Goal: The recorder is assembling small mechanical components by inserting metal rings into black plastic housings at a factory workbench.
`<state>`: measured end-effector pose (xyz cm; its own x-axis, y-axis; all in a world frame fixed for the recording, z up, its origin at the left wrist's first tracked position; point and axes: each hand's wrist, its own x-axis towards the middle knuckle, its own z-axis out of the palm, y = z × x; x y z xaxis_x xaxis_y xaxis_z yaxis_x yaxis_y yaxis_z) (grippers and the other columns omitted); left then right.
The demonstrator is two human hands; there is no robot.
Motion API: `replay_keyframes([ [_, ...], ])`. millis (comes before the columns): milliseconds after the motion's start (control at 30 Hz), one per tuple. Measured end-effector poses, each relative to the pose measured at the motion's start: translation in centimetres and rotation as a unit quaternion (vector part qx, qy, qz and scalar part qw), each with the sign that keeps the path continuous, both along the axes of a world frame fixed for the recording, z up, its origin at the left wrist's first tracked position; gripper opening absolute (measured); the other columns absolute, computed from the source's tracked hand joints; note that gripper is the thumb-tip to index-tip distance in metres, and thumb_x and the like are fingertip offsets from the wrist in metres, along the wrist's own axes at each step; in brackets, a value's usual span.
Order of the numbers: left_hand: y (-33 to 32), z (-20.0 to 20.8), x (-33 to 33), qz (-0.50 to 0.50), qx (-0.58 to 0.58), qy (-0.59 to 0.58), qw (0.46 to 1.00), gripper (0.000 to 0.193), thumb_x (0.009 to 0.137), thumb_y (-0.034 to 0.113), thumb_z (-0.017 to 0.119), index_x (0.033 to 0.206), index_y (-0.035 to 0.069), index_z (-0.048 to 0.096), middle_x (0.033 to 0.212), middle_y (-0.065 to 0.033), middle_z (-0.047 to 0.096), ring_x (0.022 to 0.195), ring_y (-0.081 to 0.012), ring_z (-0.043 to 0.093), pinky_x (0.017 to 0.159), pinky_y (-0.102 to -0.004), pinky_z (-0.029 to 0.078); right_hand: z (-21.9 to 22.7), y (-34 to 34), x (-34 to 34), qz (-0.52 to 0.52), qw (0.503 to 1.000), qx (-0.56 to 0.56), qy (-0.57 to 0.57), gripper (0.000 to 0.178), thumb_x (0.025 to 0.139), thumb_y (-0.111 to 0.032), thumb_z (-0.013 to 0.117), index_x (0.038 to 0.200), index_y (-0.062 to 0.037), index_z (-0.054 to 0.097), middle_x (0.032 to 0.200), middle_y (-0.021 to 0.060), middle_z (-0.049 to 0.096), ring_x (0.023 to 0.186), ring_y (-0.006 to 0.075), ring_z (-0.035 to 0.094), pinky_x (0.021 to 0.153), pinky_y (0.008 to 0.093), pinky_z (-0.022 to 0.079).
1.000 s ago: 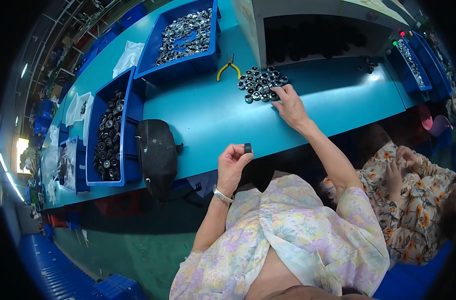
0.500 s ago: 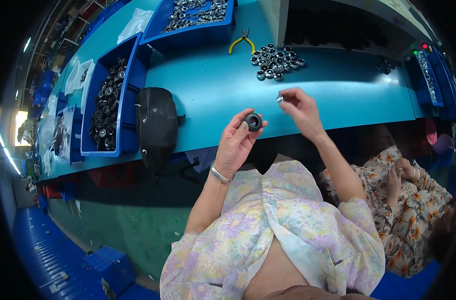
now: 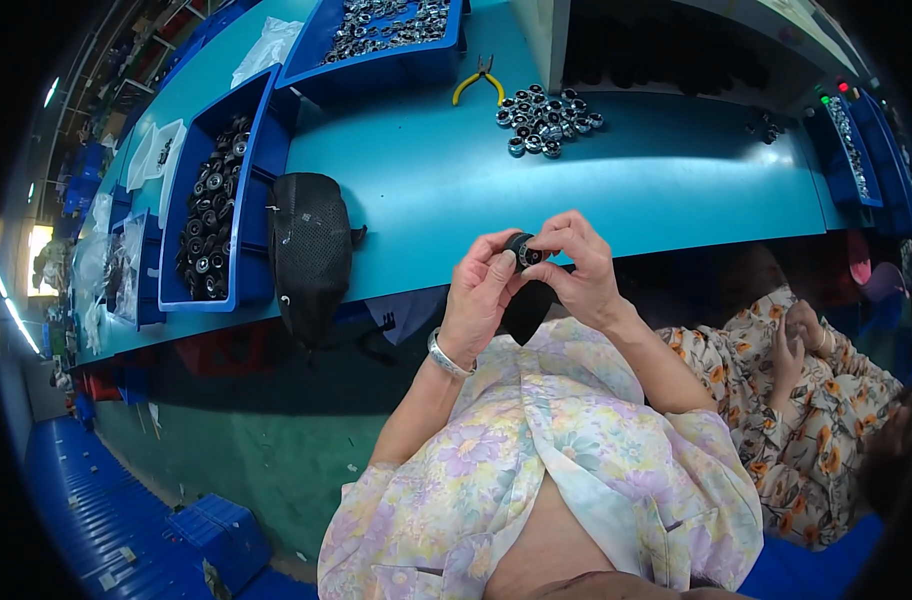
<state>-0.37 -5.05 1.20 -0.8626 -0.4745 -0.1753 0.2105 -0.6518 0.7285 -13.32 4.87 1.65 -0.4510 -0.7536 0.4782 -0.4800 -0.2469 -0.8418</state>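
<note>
In front of my chest, just past the table's near edge, my left hand (image 3: 478, 292) pinches a black ring (image 3: 517, 242) between thumb and fingers. My right hand (image 3: 582, 268) meets it from the other side, its thumb and fingers closed on a small round metal part (image 3: 531, 257) at the ring's opening. How deep the metal part sits in the ring is hidden by my fingers. Farther back on the table lies a cluster of shiny round metal parts (image 3: 546, 122). Yellow-handled pliers (image 3: 479, 82) rest left of that cluster.
A blue bin (image 3: 231, 285) of black round parts stands at left, beside a black mesh bag (image 3: 314, 250) at the table edge. Another blue bin (image 3: 376, 72) holds metal parts at the back. A co-worker's hands (image 3: 796, 335) are at right, near more bins (image 3: 866, 180).
My right hand has come left and down with the small metal part to the black ring. My left hand has turned the ring and shifted slightly right. The two hands now meet.
</note>
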Motion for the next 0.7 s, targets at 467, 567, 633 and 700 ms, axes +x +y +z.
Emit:
replay_keyframes([
  [467,0.8,1.6,0.5,-0.009,-0.185,-0.049,0.981,0.034,0.094,0.004,0.056,0.126,-0.003,0.046,0.112,-0.0078,0.054,0.102,-0.0133,0.057,0.089,-0.0253,0.047,0.0,1.2,0.1,0.040,0.997,0.015,-0.058,0.026,0.076,-0.004,0.074,0.098,-0.0056,0.061,0.095,0.0074,0.055,0.083,0.0168,0.055,0.073,0.0297,0.049],
  [567,0.8,0.9,0.6,0.011,-0.325,-0.056,0.944,0.035,0.095,0.008,0.054,0.128,-0.002,0.045,0.113,-0.0088,0.049,0.102,-0.0140,0.055,0.088,-0.0270,0.046,-0.5,1.5,0.5,0.043,0.991,0.019,-0.125,0.027,0.080,-0.008,0.072,0.103,-0.0032,0.060,0.100,0.0070,0.056,0.086,0.0154,0.056,0.078,0.0294,0.049],
  [633,0.8,1.2,0.9,0.002,-0.361,-0.074,0.930,0.036,0.095,0.009,0.053,0.128,-0.002,0.044,0.112,-0.0107,0.047,0.101,-0.0168,0.055,0.087,-0.0289,0.046,-0.3,1.6,1.5,0.032,0.961,0.020,-0.274,0.031,0.082,-0.007,0.071,0.109,0.0003,0.058,0.104,0.0075,0.056,0.091,0.0149,0.057,0.080,0.0295,0.049],
  [700,1.0,1.4,1.0,-0.008,-0.396,-0.093,0.914,0.037,0.095,0.010,0.052,0.129,-0.002,0.043,0.112,-0.0125,0.045,0.099,-0.0195,0.055,0.087,-0.0308,0.046,-0.5,1.7,1.6,0.047,0.957,0.037,-0.284,0.031,0.083,-0.006,0.069,0.110,0.0013,0.057,0.103,0.0074,0.056,0.093,0.0149,0.057,0.081,0.0291,0.049],
])
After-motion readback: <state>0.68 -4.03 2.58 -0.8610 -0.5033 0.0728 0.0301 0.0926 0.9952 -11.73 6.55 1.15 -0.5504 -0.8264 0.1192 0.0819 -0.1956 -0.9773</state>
